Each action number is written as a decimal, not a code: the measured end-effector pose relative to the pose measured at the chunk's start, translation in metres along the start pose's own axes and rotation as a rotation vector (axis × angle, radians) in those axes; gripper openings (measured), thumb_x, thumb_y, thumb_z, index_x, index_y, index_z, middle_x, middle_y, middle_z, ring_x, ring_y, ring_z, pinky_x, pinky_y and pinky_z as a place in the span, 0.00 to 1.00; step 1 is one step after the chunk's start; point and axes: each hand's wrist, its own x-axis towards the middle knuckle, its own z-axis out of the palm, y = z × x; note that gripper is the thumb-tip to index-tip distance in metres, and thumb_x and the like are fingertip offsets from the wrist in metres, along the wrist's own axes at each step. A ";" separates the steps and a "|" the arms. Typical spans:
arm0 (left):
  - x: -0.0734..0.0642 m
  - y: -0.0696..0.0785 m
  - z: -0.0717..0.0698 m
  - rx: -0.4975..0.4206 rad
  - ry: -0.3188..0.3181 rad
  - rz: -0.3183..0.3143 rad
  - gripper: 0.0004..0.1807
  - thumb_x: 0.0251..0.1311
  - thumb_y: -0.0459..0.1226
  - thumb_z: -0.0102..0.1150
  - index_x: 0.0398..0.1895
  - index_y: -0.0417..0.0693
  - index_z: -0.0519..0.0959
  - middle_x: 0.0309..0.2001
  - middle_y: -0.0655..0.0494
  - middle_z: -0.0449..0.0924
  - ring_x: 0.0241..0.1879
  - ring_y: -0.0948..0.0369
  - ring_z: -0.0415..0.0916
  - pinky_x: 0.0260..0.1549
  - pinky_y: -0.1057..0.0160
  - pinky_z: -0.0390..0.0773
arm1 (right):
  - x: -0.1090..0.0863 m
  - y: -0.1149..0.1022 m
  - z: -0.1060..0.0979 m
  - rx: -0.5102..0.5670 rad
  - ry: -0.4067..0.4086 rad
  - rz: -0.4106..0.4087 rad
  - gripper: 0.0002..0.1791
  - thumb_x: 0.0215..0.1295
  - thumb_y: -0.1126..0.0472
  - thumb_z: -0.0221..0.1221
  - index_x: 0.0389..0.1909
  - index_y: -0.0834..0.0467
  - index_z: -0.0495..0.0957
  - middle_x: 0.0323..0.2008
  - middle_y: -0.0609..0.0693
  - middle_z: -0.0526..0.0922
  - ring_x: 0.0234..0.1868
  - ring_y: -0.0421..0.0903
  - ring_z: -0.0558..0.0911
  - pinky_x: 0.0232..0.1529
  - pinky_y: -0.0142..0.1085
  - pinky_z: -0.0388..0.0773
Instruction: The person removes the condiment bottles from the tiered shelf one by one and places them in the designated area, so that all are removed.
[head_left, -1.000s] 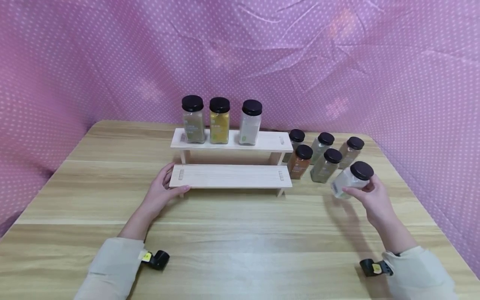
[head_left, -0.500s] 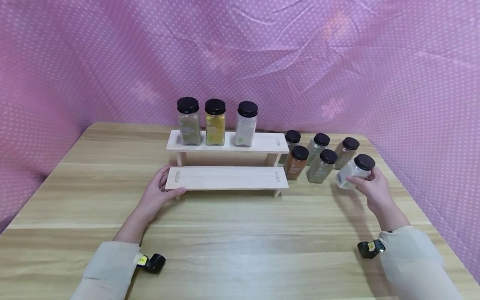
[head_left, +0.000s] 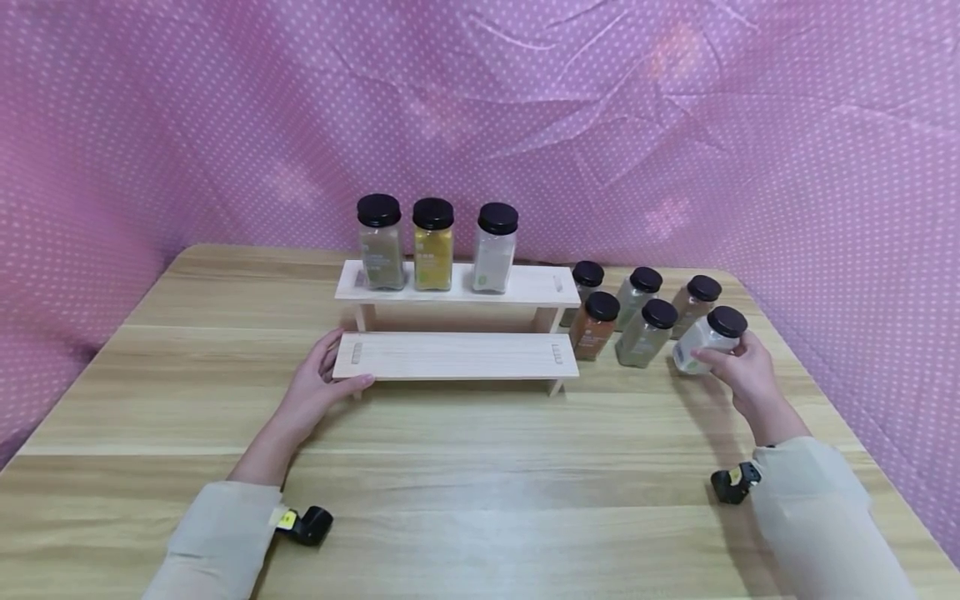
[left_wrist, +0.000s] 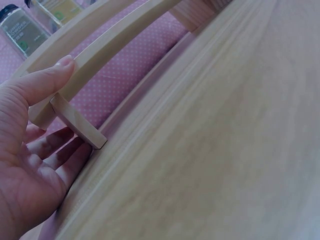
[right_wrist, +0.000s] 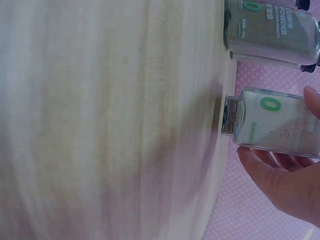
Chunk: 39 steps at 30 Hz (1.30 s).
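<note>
Shifted toward twelve o'clock since a second ago, the right hand (head_left: 750, 369) holds the white-powder jar (head_left: 697, 336) nearer the backdrop (head_left: 480, 100). At the nine o'clock end of the lower wooden shelf (head_left: 457, 356), the left hand (head_left: 311, 387) half closes round it, likely steadying it. At twelve, three black-lidded spice jars (head_left: 432, 260) stand apart along the upper shelf (head_left: 532, 283), seemingly so each shows. Around two, five similar jars (head_left: 641, 343) cluster upright. At three, thumb and fingers pinch the white-powder jar's sides, apparently leaving its lid (head_left: 727, 321) free.

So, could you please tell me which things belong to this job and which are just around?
Job, seemingly: whitish jar in the right hand; wooden rack held by the left hand; other jars.
Just around: pink cloth; table; wrist cameras.
</note>
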 end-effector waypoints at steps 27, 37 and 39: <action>0.001 -0.003 0.000 -0.004 0.003 0.021 0.48 0.43 0.33 0.65 0.65 0.41 0.44 0.60 0.41 0.55 0.56 0.52 0.56 0.47 0.71 0.65 | -0.002 -0.002 0.006 0.103 -0.036 0.048 0.28 0.44 0.69 0.64 0.46 0.54 0.63 0.36 0.45 0.71 0.35 0.35 0.72 0.31 0.22 0.72; -0.001 -0.001 0.001 0.003 0.003 -0.001 0.49 0.43 0.34 0.65 0.65 0.42 0.43 0.61 0.42 0.54 0.57 0.52 0.55 0.53 0.60 0.60 | -0.001 -0.005 0.008 0.065 -0.053 0.071 0.35 0.39 0.61 0.68 0.50 0.56 0.61 0.43 0.52 0.67 0.40 0.38 0.70 0.34 0.20 0.70; -0.001 -0.001 0.001 0.004 0.005 -0.004 0.49 0.43 0.34 0.65 0.65 0.42 0.43 0.61 0.41 0.54 0.57 0.52 0.55 0.53 0.57 0.58 | -0.001 -0.006 0.008 0.033 -0.057 0.077 0.39 0.37 0.58 0.69 0.51 0.57 0.59 0.45 0.54 0.66 0.42 0.40 0.68 0.35 0.20 0.69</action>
